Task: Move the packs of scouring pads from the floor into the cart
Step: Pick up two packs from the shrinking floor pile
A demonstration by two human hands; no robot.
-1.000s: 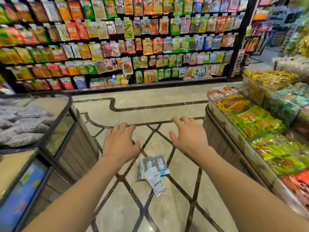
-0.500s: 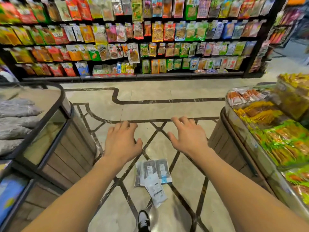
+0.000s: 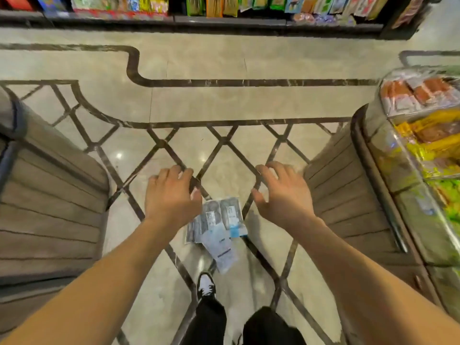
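Head view: flat grey-and-white plastic packs of scouring pads (image 3: pixel 216 225) on the floor, long axis 11-to-5 o'clock, at 4 o'clock from the nearer left hand (image 3: pixel 171 197); both it and right hand (image 3: pixel 281 195) spread, empty.

no text can be read. the packs of scouring pads (image 3: pixel 216 225) on the floor (image 3: pixel 224 100) carry white and blue labels with dark print, too blurred to make out. the hanging snack packets (image 3: pixel 216 5) on the shelf show colours only.
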